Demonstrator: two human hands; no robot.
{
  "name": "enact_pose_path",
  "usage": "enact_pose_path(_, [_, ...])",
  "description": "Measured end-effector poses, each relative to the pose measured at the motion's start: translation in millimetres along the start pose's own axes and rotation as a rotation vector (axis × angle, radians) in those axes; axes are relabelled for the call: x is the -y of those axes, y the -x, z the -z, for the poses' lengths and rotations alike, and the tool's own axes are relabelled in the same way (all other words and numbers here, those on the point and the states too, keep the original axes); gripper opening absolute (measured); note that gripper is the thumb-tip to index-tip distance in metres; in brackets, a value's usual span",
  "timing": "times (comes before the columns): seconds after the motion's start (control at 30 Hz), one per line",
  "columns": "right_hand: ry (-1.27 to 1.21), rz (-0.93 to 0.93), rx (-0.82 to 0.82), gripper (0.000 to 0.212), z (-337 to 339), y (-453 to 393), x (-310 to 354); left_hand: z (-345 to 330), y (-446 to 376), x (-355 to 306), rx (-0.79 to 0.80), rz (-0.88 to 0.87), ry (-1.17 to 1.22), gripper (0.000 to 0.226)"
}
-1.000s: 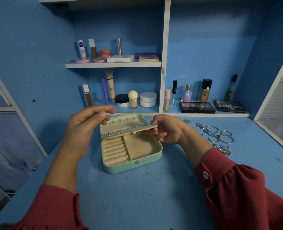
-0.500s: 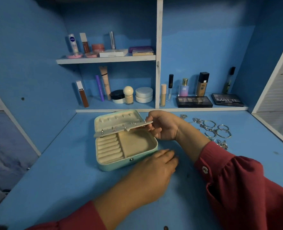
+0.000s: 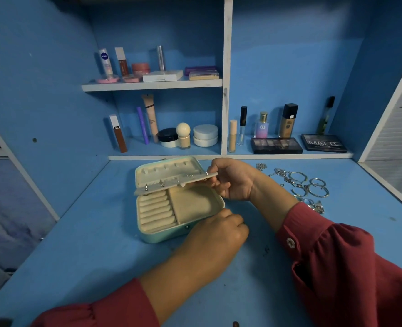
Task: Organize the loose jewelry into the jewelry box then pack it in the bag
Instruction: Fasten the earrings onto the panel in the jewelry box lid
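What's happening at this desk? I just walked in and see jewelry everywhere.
A person is filling a mint jewelry box that lies open on the blue desk. The right hand holds up the box's inner earring flap, which carries a few studs. The left hand rests by the box's front corner. Loose rings and chains lie to the right, not yet packed.

Bare desk [image 3: 77, 251] left of jewelry box [image 3: 162, 234]; loose jewelry [image 3: 311, 187] right.

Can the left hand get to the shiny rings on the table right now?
Probably not easily. The left hand rests by the front right corner of the jewelry box, and the right hand, holding the earring panel, has its forearm lying between it and the rings.
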State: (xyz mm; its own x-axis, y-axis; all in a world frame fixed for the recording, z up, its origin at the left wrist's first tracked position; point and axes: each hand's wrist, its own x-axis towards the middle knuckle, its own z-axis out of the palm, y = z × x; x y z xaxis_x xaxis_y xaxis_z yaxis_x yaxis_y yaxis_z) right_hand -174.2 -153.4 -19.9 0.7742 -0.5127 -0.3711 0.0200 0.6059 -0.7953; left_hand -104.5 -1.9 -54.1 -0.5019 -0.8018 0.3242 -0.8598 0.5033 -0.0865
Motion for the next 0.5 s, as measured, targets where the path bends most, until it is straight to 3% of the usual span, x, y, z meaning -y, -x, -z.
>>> enact_pose_path(0.27, [0.023, -0.003, 0.002, 0.046, 0, 1, 0, 7, 1, -1, -0.021, 0.006, -0.068, 0.035])
enact_pose_path(0.5, [0.096, 0.014, -0.014, 0.037, 3, -1, -2, 15, -4, 6, -0.183, 0.148, 0.032, 0.029])
